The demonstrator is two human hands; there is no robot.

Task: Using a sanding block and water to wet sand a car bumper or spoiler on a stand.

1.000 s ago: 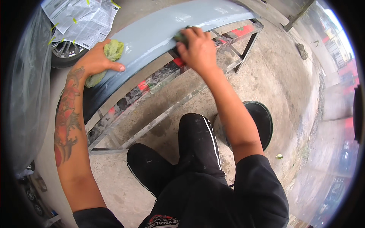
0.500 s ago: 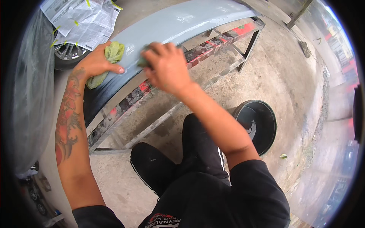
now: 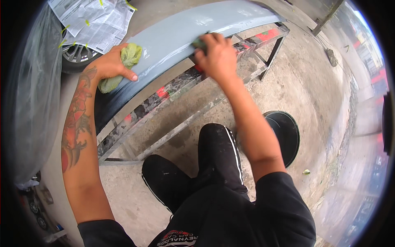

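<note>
Hands were both down on the grey body panel, which lay across a paint-spattered metal stand on the concrete floor. Left hand had its fingers clenched around a green rag, pressed against the panel's near edge toward its left end. Right hand sat further right, fingers curled over a small dark sanding pad that only just peeked out at the fingertips, right where the panel's face rolled over to the lower lip. Panel curved away to its far tip up top right, nothing resting on that stretch. Left side was pretty tight: a car wheel masked with newspaper and plastic sheeting sat just beside the rag hand. Right side was open concrete, with only a round black lid near the knee.
</note>
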